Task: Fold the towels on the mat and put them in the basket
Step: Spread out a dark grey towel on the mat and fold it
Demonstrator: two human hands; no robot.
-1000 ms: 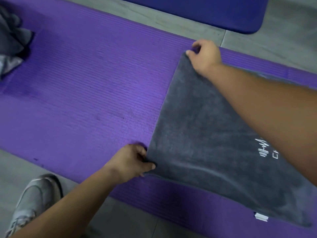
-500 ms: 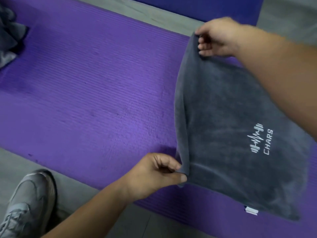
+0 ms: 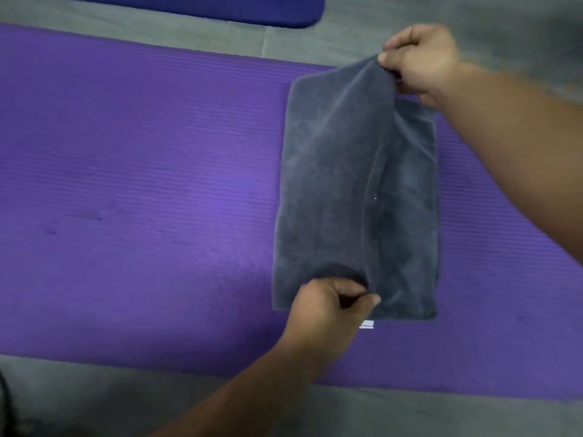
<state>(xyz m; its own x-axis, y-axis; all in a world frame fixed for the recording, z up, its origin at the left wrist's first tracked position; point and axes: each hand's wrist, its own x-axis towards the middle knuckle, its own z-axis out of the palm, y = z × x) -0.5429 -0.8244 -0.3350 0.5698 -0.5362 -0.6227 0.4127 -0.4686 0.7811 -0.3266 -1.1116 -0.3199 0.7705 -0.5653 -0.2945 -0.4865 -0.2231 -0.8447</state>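
Observation:
A dark grey towel [image 3: 331,190] lies on the purple mat [image 3: 142,190], right of centre. Its left part is folded over towards the right, the folded edge running down the towel's middle. My left hand [image 3: 331,307] pinches the near corner of the folded layer. My right hand [image 3: 422,61] pinches the far corner, lifted a little off the mat. A small white label [image 3: 367,324] sticks out at the towel's near edge. The basket is not in view.
Grey floor [image 3: 94,398] runs along the near side of the mat and beyond its far edge. A second, dark blue mat [image 3: 252,11] lies at the top of the view. A dark object shows at the bottom left corner.
Both hands have carried the towel's left edge up and over to the right, covering the white logo. The view has shifted, and the towel pile and the shoe have left the view.

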